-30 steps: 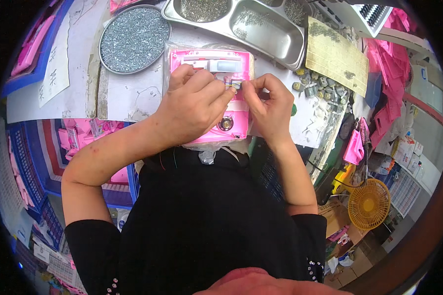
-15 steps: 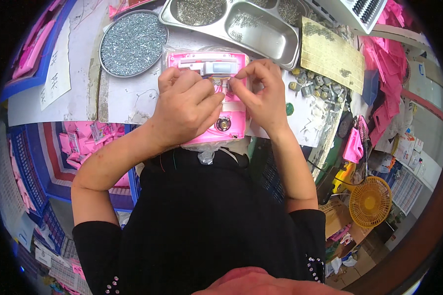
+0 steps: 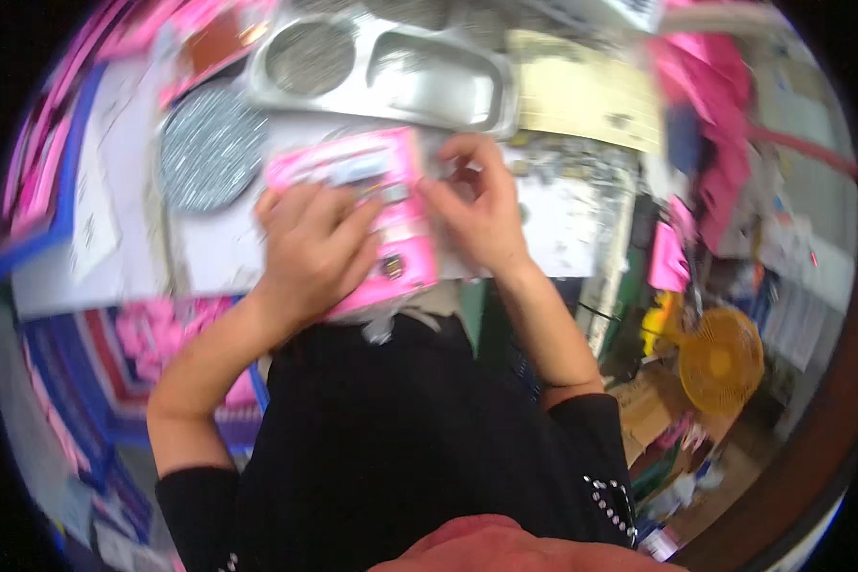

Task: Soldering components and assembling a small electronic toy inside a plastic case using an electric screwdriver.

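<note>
On the white table in front of me lies a pink plastic housing, tilted slightly, with its inner parts exposed. A pale grey rectangular piece sits in its upper part, and a small round black speaker sits lower down. Curled over the left side of the housing is my left hand, its fingers gripping it and reaching toward the middle. My right hand is at the right edge, thumb near the housing and forefinger bent apart from it. Motion blur hides small wires and whether the thumb touches.
A round tray of silvery screws stands at the left. Behind the housing is a steel compartment tray. A yellowish card and small metal parts lie at the right. Blue crates hold pink pieces at lower left; an orange fan stands lower right.
The view has shifted and blurred, so the table things appear farther left. The housing now looks more tilted. My right hand has drawn away from the housing's middle to its right edge.
</note>
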Available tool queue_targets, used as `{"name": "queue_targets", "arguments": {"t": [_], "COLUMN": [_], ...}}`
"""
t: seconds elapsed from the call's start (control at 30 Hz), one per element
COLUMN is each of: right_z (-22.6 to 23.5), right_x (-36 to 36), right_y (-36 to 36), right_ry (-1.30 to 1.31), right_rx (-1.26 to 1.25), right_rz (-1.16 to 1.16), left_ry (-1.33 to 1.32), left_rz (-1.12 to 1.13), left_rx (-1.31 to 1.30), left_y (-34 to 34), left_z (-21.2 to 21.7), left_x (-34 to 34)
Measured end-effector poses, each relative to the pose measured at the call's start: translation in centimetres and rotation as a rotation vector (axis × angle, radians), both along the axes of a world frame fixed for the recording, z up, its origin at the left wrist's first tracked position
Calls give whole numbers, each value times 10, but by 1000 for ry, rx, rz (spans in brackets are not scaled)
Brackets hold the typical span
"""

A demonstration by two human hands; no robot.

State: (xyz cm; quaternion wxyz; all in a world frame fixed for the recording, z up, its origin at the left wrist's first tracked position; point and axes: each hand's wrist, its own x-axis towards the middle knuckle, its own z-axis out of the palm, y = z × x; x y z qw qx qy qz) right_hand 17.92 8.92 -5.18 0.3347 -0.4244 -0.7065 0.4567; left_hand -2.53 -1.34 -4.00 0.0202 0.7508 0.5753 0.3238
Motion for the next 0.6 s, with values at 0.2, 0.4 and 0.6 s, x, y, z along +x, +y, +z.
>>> {"name": "queue_targets", "arguments": {"t": [0.2,0.4,0.6], "right_z": [74,77,7], "right_x": [129,271,363], "right_y": [118,320,435], "right_ry": [-306,-1308,-1890], "right_rx": [457,600,614], "right_rz": [-395,-629,-200], "left_ry": [43,56,77], "left_rz": [-11,50,113], "left_rx": [8,-20,-64], "left_y": [7,9,7], "left_z": [1,3,-3], "left_x": [8,11,4]}}
